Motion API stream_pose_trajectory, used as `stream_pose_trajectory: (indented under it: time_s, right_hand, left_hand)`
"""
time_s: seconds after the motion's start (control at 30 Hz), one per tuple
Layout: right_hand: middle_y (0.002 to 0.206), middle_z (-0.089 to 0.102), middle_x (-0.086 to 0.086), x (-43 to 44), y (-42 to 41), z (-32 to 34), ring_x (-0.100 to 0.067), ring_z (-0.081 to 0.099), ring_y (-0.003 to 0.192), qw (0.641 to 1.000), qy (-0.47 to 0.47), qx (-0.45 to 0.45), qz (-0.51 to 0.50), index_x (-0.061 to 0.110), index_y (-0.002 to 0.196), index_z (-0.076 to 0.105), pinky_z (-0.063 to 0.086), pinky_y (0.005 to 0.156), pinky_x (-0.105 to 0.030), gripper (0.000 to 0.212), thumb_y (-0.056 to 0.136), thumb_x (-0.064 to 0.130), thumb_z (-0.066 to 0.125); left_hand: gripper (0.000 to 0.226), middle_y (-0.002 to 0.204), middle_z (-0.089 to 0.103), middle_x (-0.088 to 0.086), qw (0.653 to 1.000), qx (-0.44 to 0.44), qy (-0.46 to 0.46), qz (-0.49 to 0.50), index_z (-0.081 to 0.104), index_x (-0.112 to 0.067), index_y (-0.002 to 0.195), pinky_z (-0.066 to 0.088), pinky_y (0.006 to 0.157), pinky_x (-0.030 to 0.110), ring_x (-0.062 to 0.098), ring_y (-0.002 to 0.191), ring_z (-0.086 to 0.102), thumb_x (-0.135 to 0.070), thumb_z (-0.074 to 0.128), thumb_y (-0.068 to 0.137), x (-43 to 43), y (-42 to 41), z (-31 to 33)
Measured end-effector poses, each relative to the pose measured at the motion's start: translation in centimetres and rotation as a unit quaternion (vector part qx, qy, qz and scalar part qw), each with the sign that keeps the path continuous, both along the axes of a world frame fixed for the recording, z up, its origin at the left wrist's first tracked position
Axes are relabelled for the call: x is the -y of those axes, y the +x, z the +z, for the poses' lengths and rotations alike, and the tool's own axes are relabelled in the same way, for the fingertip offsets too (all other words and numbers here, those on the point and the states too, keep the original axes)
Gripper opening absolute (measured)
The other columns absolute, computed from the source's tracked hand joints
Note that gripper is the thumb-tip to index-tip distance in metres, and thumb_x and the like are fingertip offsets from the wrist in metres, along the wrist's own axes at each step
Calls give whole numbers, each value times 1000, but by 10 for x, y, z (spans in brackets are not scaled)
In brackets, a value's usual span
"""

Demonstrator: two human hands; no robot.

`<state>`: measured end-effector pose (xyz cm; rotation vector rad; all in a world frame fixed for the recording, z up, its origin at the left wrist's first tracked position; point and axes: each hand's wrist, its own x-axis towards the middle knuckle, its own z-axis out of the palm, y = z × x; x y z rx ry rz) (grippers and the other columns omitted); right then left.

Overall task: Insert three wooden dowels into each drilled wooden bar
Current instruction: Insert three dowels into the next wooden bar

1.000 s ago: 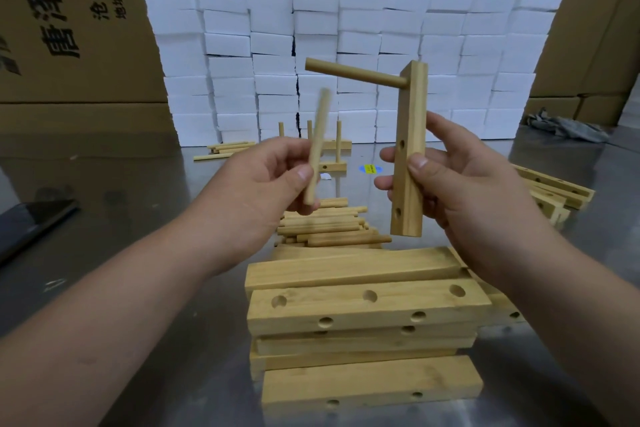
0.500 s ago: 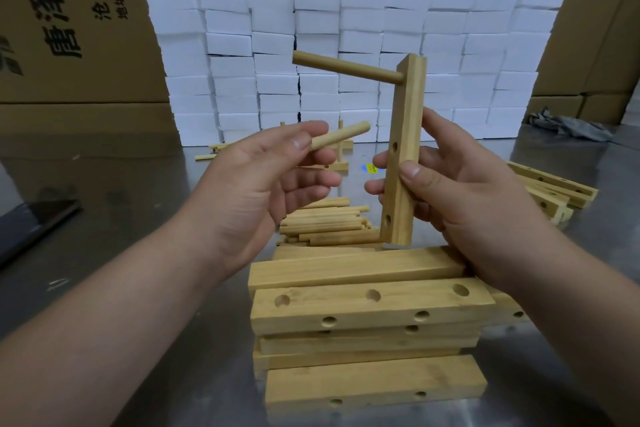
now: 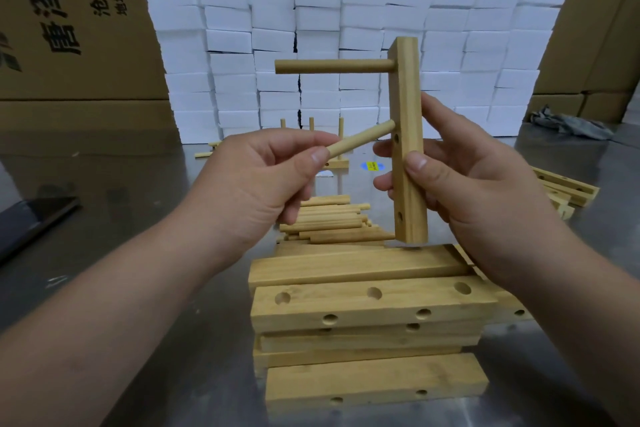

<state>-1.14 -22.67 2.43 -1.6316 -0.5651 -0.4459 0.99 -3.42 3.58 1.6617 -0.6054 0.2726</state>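
My right hand (image 3: 460, 180) grips a drilled wooden bar (image 3: 407, 104) upright in the air. One dowel (image 3: 332, 66) sticks out to the left from its top hole. My left hand (image 3: 263, 180) pinches a second dowel (image 3: 360, 139) whose tip points at the bar's left face, close to its middle hole. The lowest hole is open. Below lies a stack of drilled bars (image 3: 374, 302), with a pile of loose dowels (image 3: 332, 222) behind it.
A finished bar with three upright dowels (image 3: 311, 156) stands farther back on the metal table (image 3: 145, 204). More bars (image 3: 564, 187) lie at the right. A wall of white foam blocks (image 3: 346, 28) and cardboard boxes close the back. A dark flat object (image 3: 31, 218) lies at the left.
My left hand turned the loose dowel from upright to nearly level and moved its tip right, up to the bar. The right hand tilted the bar closer to vertical.
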Motion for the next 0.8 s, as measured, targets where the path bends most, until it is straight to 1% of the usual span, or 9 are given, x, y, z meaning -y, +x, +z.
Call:
stream_pose_trajectory:
  time_s: [0.07,0.17,0.23,0.33,0.4,0.5,0.57,0.7,0.8]
  right_hand:
    - [99,71,6,0,-1,1,-14,70,83,1000,4,5,-5,37,134,37,53,76,-20,55,87,14,52]
    - [93,72,8,-1,-2,1,-14,70,81,1000,9,8,-14,33,137,37,54,74,-21,56,88,11,51]
    - [91,71,10,-2,-3,2,-14,70,79,1000,3,7,-18,33,137,36,54,68,-21,56,88,11,51]
    - [97,70,12,-4,-6,1,-12,70,77,1000,0,2,-14,36,134,37,53,62,-18,54,89,10,51]
    - [103,69,10,-5,-7,1,-12,70,79,1000,-20,8,-14,37,134,38,53,65,-18,54,88,14,52]
    - [107,68,8,-6,-9,2,-13,70,82,999,-26,18,-3,39,133,39,53,68,-19,58,77,27,53]
    - [108,68,9,-6,-9,2,-13,70,83,999,-25,24,3,40,131,39,54,70,-19,59,75,29,53]
    - [111,67,12,-5,-9,1,-11,70,85,999,-39,33,2,43,127,41,54,72,-21,55,76,27,54]
    - [114,64,19,-4,-11,3,-9,69,88,998,-54,41,2,44,128,41,54,74,-21,55,76,28,54]
  left_hand:
    - [26,44,44,-6,1000,23,18,12,72,-38,83,38,43,15,6,40,38,-18,55,86,0,-1,1]
    - [28,45,41,-7,998,47,40,21,70,-44,83,36,45,16,6,44,36,-21,55,86,0,-2,0]
    - [27,45,45,-12,996,60,53,32,71,-44,82,36,47,11,2,45,38,-22,56,86,1,-3,0]
    - [26,44,49,-19,995,68,64,36,68,-41,80,36,48,6,-3,46,43,-18,58,85,1,-5,1]
    - [26,44,48,-19,993,74,81,41,66,-40,80,36,48,7,-2,46,41,-17,58,86,1,-6,1]
    - [19,48,49,-19,990,84,97,52,64,-36,80,34,45,7,-2,45,42,-20,56,86,1,-6,0]
    - [16,46,47,-17,990,86,95,57,63,-33,76,33,44,8,-1,44,40,-22,56,86,1,-5,0]
    - [13,44,39,-11,992,75,80,56,66,-31,72,31,45,16,3,43,34,-39,62,82,0,-2,0]
    - [28,45,35,-8,994,63,75,44,69,-31,66,29,46,21,7,44,33,-51,56,81,0,-2,0]
